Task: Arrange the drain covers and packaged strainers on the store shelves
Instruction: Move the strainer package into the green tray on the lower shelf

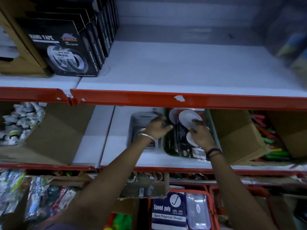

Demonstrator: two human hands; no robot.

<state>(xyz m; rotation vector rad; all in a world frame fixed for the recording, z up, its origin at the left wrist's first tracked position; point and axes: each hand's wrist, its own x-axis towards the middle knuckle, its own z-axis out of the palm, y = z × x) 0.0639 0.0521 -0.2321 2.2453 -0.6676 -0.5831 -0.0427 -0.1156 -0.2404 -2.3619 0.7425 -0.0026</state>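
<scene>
On the middle shelf (119,156) stands a green tray (166,151) full of dark packaged strainers (181,138) and round white drain covers (188,119). My right hand (201,136) reaches into the tray and pinches the lower edge of the biggest white drain cover. A smaller white disc (189,139) shows just under that hand. Left of the tray lies a grey plastic-wrapped pack (139,127). My left hand (157,128) rests over the pack's right side, fingers curled; whether it grips the pack is unclear.
Black nano tape boxes (66,47) stand on the upper shelf (166,68) at left. Cardboard boxes (54,131) flank the tray; the right one (239,135) holds colourful items. Below are a thread box (167,211), packets and red baskets (214,205).
</scene>
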